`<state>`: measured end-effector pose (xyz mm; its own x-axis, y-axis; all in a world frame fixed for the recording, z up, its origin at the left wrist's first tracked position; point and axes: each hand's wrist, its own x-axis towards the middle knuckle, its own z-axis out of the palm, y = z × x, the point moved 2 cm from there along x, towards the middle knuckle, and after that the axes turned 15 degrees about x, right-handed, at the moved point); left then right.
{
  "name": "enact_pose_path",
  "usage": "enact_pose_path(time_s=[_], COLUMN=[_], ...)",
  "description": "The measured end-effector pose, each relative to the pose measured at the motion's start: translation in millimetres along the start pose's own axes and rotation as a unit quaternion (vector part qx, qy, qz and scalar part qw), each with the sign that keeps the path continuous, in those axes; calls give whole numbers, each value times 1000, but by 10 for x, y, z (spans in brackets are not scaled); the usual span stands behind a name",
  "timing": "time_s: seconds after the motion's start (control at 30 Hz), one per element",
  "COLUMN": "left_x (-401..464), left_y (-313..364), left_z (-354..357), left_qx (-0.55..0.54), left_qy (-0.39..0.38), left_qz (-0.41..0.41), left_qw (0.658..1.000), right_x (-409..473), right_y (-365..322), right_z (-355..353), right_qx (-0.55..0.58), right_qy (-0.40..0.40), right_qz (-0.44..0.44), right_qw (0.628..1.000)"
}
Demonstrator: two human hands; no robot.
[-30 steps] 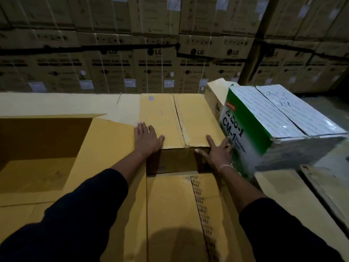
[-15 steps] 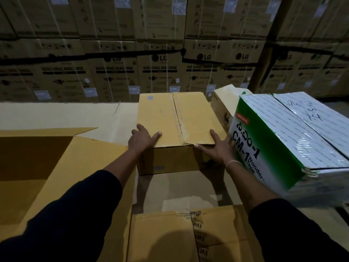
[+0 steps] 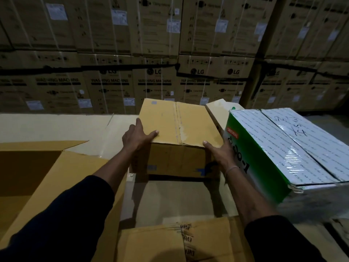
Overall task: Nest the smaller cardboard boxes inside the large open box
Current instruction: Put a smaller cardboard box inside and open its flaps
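head view, looking down and forward: a closed brown box (image 3: 179, 133) sits at about twelve o'clock from the person, held between both hands. the left hand (image 3: 137, 138) clasps its near left corner, thumb laid over the top edge and fingers running along the left side; the right hand (image 3: 220, 151) clasps the near right corner, thumb on the top edge, fingers out of sight down the right side. a dark gap under the box's front face suggests it is clear of the pale cardboard surface (image 3: 56, 125), though the far edge is hidden. the large open box (image 3: 28, 167) lies at about nine o'clock, its flaps spread and its hollow dark, well apart from the held box. a green and white carton (image 3: 283, 148) stands at two o'clock, just beside the right hand. another taped brown box (image 3: 170, 241) lies at six o'clock, near the person. stacked washing machine cartons (image 3: 154, 80) fill the background. the held box looks stiff and its walls keep their shape under the grasp; its weight cannot be told, but a two-handed side hold suits it. the taped top seam looks worn, so the corners and side walls are the safer places to hold. carrying it over to nine o'clock will likely need care to clear the raised flap.
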<state>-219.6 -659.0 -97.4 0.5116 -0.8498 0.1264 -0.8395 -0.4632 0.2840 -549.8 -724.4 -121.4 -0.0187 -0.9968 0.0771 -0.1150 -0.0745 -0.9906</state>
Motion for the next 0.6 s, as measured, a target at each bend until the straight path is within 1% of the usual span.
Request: enact_pose_path(time_s=[0.17,0.23,0.33,0.43,0.6], left_x=[47,16,-94,-256,-604], left_y=[-75,-67,-38,2,-8], left_z=[-255,-406,-654,-955,-1491], left_qx=[-27,-38,-63,-82,-84], left_qy=[19,27,61,80,93], left_qz=[-18,-15,0,11,18], left_qw=[999,999,996,993,992], right_x=[44,26,-46,-196,-637], right_y=[-525,-757,-1115,-1447,-1875], right_z=[14,-4,-47,-116,-233], right_qx=[-88,-95,-104,-110,-117], right_qy=[3,8,16,25,37], right_qz=[-52,-83,-123,-148,-176], right_qw=[995,992,987,982,977])
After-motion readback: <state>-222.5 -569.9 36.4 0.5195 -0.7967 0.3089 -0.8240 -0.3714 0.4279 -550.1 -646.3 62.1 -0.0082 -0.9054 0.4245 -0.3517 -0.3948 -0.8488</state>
